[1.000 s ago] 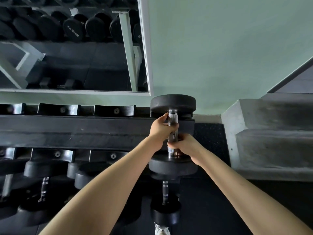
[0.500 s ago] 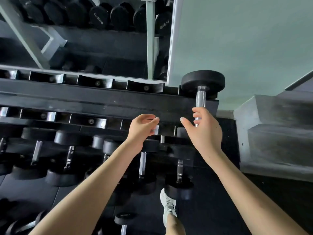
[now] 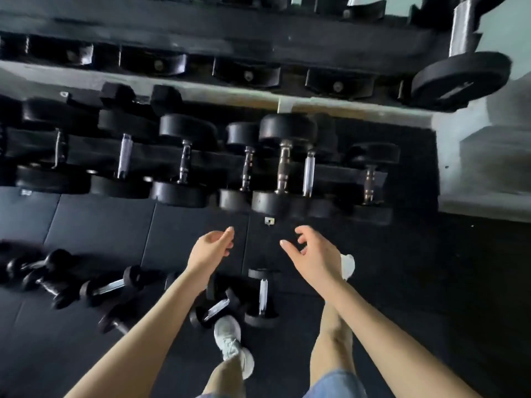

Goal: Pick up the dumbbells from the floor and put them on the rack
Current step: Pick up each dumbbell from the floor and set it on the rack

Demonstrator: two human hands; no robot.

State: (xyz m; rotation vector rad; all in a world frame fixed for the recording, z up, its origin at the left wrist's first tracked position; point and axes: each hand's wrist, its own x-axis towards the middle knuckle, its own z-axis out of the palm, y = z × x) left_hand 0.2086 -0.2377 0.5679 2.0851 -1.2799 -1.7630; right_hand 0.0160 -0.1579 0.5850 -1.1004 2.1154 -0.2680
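While both bare arms reach forward over the black floor mat (image 3: 100, 225), the left hand (image 3: 211, 251) and the right hand (image 3: 311, 255) hang apart and hold nothing, their fingers loosely curled and relaxed.

At twelve o'clock from the hands the rack (image 3: 230, 24) fills the top of the view. Its lower tier carries a row of dumbbells (image 3: 185, 162) with black heads and metal handles. At one o'clock, at the end of the upper tier, a large dumbbell (image 3: 462, 70) sits on the rack.

More dumbbells lie on the mat. At six o'clock from the gap between the hands, a straight dumbbell (image 3: 263, 297) lies with its handle pointing toward twelve. Just beside it, at its nine o'clock, a slanted dumbbell (image 3: 217, 308) shows partly from under the left forearm, its near head close to a white shoe (image 3: 230, 337). Toward nine o'clock from there a chrome-handled dumbbell (image 3: 110, 287) lies on the mat, and farther out a blurred dumbbell cluster (image 3: 37, 271) sits near the frame's edge. A second white shoe (image 3: 347, 265) peeks out behind the right hand at its three o'clock.
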